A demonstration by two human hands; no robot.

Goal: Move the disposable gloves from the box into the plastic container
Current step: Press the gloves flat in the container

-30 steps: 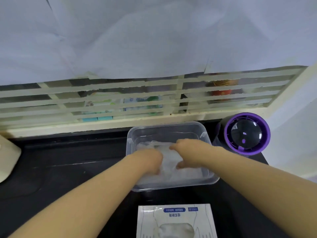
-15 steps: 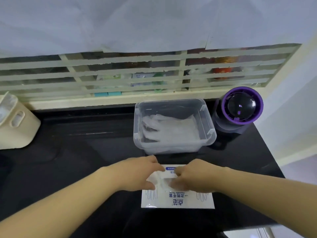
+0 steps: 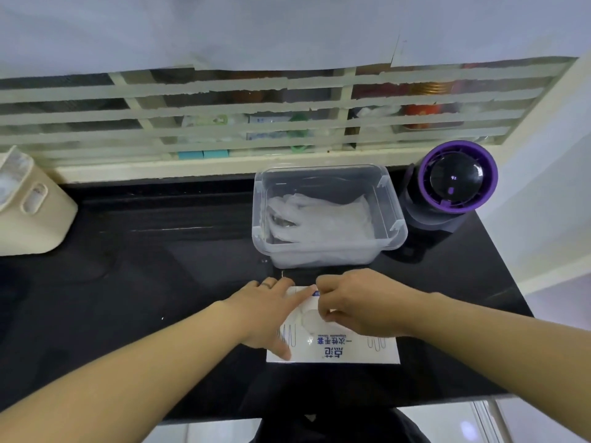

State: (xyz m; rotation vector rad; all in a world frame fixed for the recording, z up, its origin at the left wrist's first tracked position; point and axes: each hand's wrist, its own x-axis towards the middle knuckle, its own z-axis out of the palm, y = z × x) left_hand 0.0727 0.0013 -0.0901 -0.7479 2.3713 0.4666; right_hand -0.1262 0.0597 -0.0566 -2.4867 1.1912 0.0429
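Two hands are working on the box lying directly beneath them: your left hand is pressing it flat with straight fingers, while your right hand is curling over its middle, hiding whatever it may be pinching. Just beyond your fingertips, the plastic container is holding crumpled gloves.

Prob. home kitchen: black counter, jars behind window bars.

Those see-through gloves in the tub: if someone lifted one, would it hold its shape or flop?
Probably floppy: the gloves lie crumpled in the plastic container, holding no shape. Likely light, since the film looks thin and translucent. They may cling together, so the left hand pressing the box seems sensible.
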